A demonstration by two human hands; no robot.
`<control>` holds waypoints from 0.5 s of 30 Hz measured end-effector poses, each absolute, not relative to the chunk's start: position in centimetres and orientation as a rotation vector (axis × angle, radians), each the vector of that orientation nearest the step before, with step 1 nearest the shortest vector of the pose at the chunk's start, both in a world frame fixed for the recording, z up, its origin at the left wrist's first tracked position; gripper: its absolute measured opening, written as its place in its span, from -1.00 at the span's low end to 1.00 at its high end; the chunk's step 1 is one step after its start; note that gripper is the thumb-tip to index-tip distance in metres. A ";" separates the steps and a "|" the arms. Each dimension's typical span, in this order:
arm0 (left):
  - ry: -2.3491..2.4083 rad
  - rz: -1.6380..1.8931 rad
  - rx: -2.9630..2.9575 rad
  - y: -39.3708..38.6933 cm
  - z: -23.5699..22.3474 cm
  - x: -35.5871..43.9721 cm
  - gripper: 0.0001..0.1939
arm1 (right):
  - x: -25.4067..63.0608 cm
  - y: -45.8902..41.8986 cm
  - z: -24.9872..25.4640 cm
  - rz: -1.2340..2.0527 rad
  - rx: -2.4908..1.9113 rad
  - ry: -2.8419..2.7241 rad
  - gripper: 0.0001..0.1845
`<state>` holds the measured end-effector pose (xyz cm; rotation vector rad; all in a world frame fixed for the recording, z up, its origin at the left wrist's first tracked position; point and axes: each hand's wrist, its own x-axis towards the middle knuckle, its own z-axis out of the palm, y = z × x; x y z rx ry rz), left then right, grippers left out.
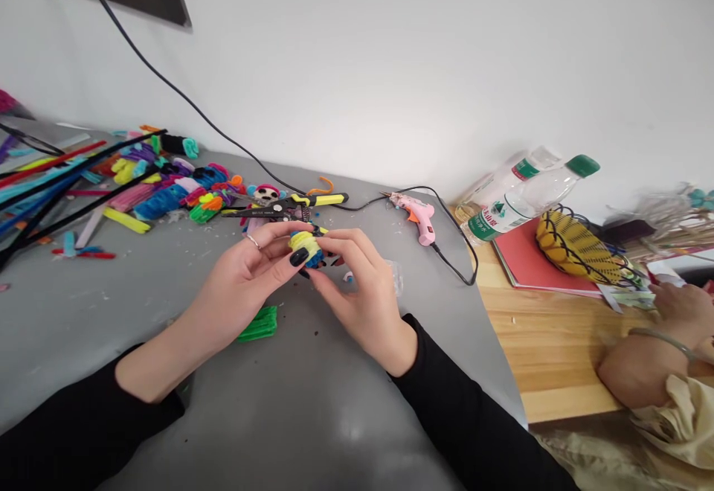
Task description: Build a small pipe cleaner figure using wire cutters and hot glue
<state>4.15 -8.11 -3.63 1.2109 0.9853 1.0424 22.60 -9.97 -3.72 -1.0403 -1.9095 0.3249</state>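
Between the fingertips of my two hands is a small yellow and blue pipe-cleaner figure (304, 243). My left hand (245, 275) grips it from the left, thumb on its front. On its right side, my right hand (362, 290) pinches it with thumb and index finger, hiding part of it. Just behind the hands lie yellow-and-black pliers or wire cutters (317, 199) and dark-bladed scissors (268, 211). A folded bundle of green pipe cleaner (259, 323) rests below my left wrist. A small clear plastic piece (395, 277) is beside my right hand.
A pink glue gun (416, 217) with a black cord lies at the back. Colourful pipe-cleaner pieces (161, 197) pile up on the left. Bottles (518, 204), a red folder (516, 257) and a yellow basket (574, 245) stand right, near another person's arm (647, 364).
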 end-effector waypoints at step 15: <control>1.023 1.017 1.189 -8.2 -3.1 4.2 -0.43 | 23.1 -9.8 -3.9 0.236 -1.029 -1.948 -0.83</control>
